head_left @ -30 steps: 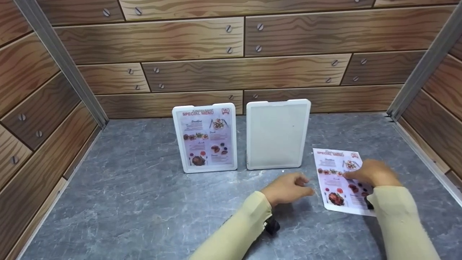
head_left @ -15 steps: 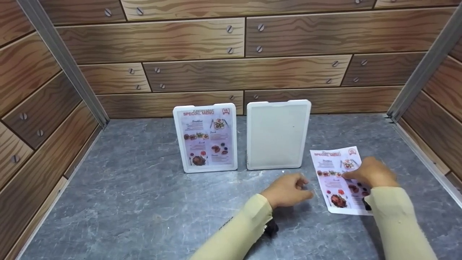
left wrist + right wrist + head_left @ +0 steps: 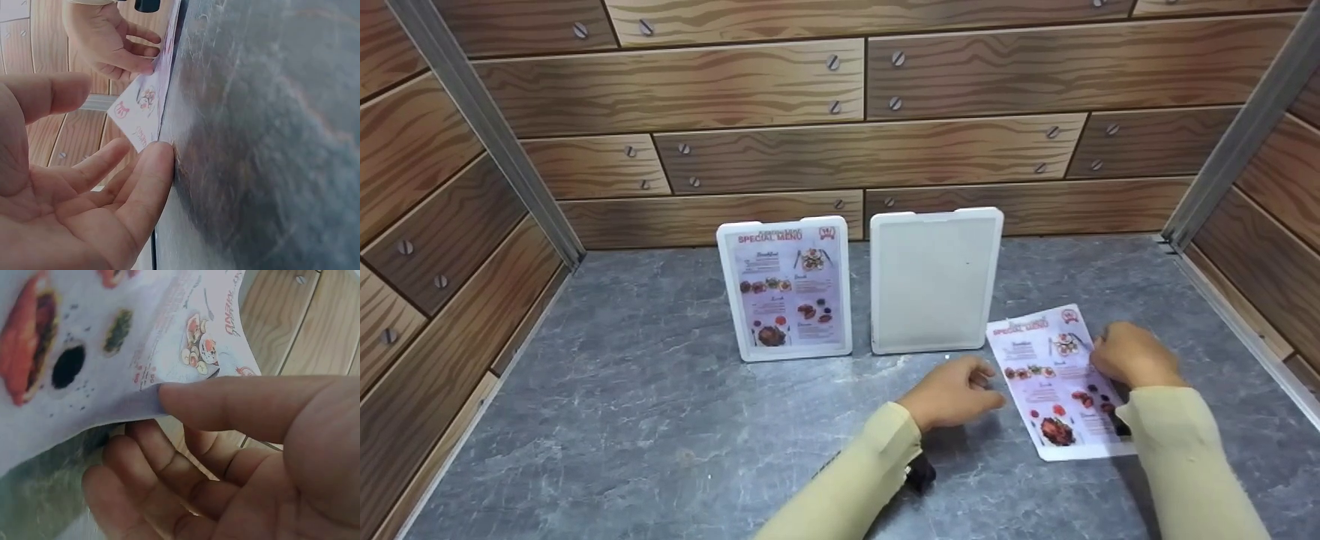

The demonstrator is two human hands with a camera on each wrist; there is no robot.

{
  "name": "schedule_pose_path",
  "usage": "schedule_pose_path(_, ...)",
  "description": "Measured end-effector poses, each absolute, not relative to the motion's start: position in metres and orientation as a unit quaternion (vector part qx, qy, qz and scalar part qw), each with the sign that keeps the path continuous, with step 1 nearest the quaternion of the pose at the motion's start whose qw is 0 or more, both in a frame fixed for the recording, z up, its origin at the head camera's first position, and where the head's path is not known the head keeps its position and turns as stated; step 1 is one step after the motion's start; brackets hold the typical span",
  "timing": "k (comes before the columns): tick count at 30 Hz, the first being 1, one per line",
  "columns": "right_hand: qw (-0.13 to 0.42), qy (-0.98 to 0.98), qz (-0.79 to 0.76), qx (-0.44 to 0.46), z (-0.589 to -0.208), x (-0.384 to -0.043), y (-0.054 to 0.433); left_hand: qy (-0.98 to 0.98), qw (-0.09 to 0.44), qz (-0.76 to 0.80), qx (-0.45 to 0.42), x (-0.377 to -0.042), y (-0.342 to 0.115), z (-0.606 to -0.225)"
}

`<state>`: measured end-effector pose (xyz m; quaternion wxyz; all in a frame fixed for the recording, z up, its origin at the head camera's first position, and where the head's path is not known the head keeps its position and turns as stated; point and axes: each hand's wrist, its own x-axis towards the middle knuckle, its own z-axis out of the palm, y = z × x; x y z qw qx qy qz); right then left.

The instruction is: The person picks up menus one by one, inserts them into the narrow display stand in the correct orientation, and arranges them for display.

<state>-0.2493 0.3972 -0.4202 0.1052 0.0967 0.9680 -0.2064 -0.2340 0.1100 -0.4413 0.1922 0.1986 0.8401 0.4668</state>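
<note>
The loose menu sheet [image 3: 1061,386] is pinched by its right-hand edge in the right hand [image 3: 1136,356], with the thumb laid on the printed face and the fingers curled behind; it is held at the right side of the bench [image 3: 622,412], between the bench's right edge and the blank stand [image 3: 934,285]. Nothing is held by the left hand [image 3: 949,394], whose thumb and fingers are loosely parted near the sheet's left side.

As only one edge is gripped, the sheet could be left to droop or swing. A bend is shown beside the thumb in the right wrist view, and a crease could be set there by a tighter pinch. The sheet's upper left corner is seen close to the blank stand's lower right corner, so it could be buckled against it; whether the two are touching cannot be told. Either upright stand could be toppled if knocked by a hand.

"SPECIAL MENU" can be read in red across the top of the sheet, and the same words are shown in the filled stand [image 3: 799,352]. A red badge is printed in each top right corner. The smaller script cannot be read with certainty; no brand is made out.
</note>
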Motion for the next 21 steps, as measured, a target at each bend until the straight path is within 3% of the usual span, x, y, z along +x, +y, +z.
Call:
schedule_pose_path(12, 0.028, 0.952, -0.301, 0.058, -0.424, -0.255, 0.394, 0.844, 0.182, 0.452, 0.225, -0.232, 0.110, -0.442)
schedule_pose_path(21, 0.020, 0.950, -0.301, 0.078, -0.427, -0.255, 0.404, 0.839, 0.189, 0.468, 0.204, -0.231, 0.109, -0.437)
